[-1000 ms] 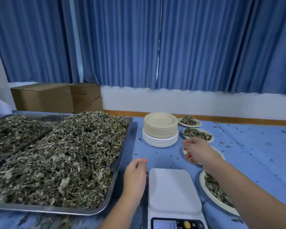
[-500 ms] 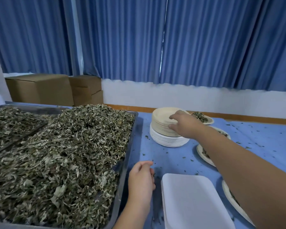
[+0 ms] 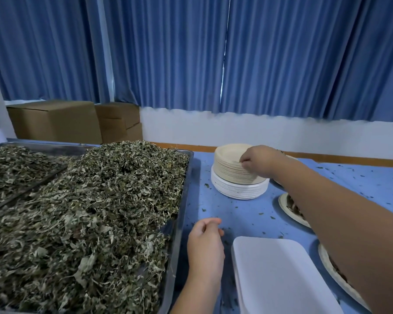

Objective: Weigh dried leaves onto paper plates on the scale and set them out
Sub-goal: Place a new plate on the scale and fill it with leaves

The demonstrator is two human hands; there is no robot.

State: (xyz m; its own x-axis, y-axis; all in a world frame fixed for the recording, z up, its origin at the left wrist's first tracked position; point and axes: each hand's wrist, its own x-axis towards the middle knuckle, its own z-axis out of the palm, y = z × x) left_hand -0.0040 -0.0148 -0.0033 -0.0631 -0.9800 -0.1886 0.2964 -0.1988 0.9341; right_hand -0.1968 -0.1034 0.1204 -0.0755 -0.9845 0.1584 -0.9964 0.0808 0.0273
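A stack of paper plates (image 3: 229, 164), beige ones above white ones, stands on the blue table beyond the scale. My right hand (image 3: 259, 160) reaches over it, fingertips pinching the rim of the top plate. The white scale (image 3: 279, 275) lies bare at the bottom right; its display is out of frame. My left hand (image 3: 205, 243) hovers loosely curled between the scale and the metal tray (image 3: 179, 223) heaped with dried leaves (image 3: 95, 214), holding nothing. Filled plates (image 3: 288, 206) lie to the right, partly hidden by my right arm.
A second tray of leaves (image 3: 14, 166) sits at the far left. Cardboard boxes (image 3: 59, 121) stand behind the trays against blue curtains. Leaf crumbs are scattered over the blue table (image 3: 361, 184). Another filled plate (image 3: 336, 275) lies right of the scale.
My right hand travelled from the filled plates on the right to the plate stack and now pinches its top plate. The view moved closer; my left hand stayed beside the scale.
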